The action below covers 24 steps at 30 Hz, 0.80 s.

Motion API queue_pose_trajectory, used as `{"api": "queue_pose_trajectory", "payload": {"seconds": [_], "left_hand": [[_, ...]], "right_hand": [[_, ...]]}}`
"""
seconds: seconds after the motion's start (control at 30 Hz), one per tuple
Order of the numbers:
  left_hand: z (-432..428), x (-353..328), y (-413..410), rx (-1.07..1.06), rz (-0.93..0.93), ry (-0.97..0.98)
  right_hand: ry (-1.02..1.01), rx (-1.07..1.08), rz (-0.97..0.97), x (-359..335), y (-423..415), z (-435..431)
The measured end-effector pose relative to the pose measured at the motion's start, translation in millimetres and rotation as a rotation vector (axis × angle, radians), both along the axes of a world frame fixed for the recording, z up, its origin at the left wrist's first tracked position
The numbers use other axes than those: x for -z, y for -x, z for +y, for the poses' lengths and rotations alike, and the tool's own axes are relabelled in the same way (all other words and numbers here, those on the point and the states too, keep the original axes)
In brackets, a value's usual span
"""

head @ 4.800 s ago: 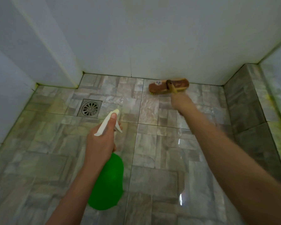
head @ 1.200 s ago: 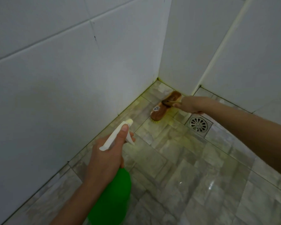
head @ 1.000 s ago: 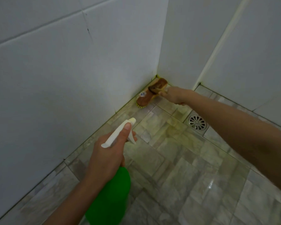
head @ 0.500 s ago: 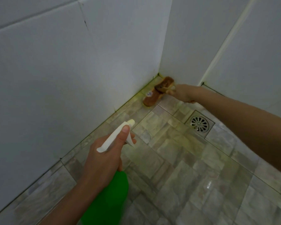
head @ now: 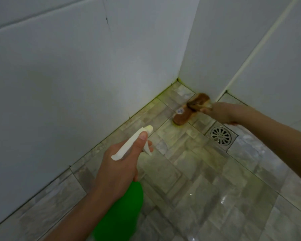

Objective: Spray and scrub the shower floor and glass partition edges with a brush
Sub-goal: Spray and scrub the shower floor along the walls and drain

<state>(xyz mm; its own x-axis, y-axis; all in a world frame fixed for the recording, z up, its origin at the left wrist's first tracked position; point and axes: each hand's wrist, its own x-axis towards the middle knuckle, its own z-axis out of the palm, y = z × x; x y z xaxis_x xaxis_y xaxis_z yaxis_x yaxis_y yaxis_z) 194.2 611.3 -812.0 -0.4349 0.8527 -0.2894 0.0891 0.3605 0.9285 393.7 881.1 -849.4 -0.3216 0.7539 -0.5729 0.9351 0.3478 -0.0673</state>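
My left hand (head: pixel 118 167) grips a green spray bottle (head: pixel 122 211) by its neck, a finger on the white trigger head (head: pixel 132 141), nozzle aimed toward the far corner. My right hand (head: pixel 222 113) holds the handle of a brown scrub brush (head: pixel 184 113). The brush lies bristles down on the grey stone-look floor tiles (head: pixel 207 188), near the foot of the far wall. Yellow-green cleaner stains the tiles around it and along the wall joint.
A square metal floor drain (head: pixel 221 135) sits just right of the brush, under my right forearm. White tiled walls close the corner at left and behind. A pale vertical strip (head: pixel 261 44) runs up the right wall. The floor shines wet at the lower right.
The brush has slid right and toward me, out of the corner and along the far wall toward the drain. My left hand keeps the spray bottle nearly still.
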Motion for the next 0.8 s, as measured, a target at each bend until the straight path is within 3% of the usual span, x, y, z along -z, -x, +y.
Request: {"api": "queue_pose_trajectory", "payload": {"seconds": [0.07,0.2,0.3,0.47,0.7,0.8], "left_hand": [[-2,1,4,-0.012,0.002,0.011],[-2,3,1,-0.003,0.031,0.027],[-2,6,-1,0.003,0.043,0.016],[-2,1,5,-0.035,-0.018,-0.002],[4,1,-6,-0.020,-0.002,-0.009],[0,-1,-8,-0.004,0.012,0.000]], "right_hand": [[0.012,0.031,-0.040,-4,-5,-10],[-0.040,-0.014,0.192,6,54,3],[-0.054,-0.053,0.158,10,69,14],[0.006,-0.011,-0.003,8,-4,-22],[-0.058,-0.001,0.198,16,58,4],[-0.034,-0.044,0.091,19,16,-9]]}}
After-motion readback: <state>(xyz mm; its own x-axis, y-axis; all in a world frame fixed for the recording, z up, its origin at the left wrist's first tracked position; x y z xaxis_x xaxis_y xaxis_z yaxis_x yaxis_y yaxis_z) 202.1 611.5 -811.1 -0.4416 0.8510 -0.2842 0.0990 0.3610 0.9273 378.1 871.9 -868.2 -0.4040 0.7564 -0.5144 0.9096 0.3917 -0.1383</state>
